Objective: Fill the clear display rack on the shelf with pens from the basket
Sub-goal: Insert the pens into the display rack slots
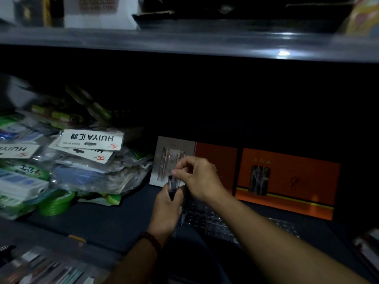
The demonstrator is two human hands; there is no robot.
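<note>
On the dim shelf (102,220), the left hand (166,210) grips a few pens (171,186) upright. The right hand (196,177), just above, pinches their top end. A clear rack (207,220) lies just beside the hands. Orange boxes (287,181) stand behind them, with plastic packets (88,156) piled at the left.

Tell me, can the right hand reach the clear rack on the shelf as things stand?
Probably yes: the clear rack lies just below the right hand, nothing between them, though its fingers pinch a pen.
</note>
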